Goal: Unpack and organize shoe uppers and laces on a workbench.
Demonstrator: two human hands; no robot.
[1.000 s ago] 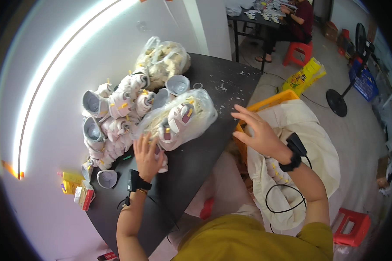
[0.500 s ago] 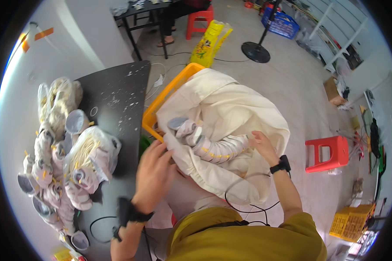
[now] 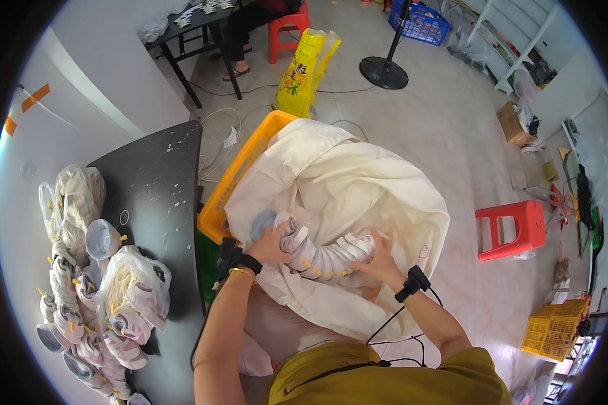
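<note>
A curved row of nested white and grey shoe uppers with small yellow tabs lies on a cream cloth. The cloth lines a yellow plastic crate in front of me. My left hand is closed around the left end of the row, beside a grey-lined upper. At the other end, my right hand grips the last uppers between thumb and fingers. The undersides of the uppers and parts of my fingertips are hidden.
On the dark table at left are more stacked shoe uppers and a plastic bag of cream laces. A red stool stands at right. Beyond the crate are a yellow sack, a black stand base and a seated person.
My left hand has moved from the crate's edge onto the left end of the row. My right hand has closed on the right end. The view has shifted slightly.
</note>
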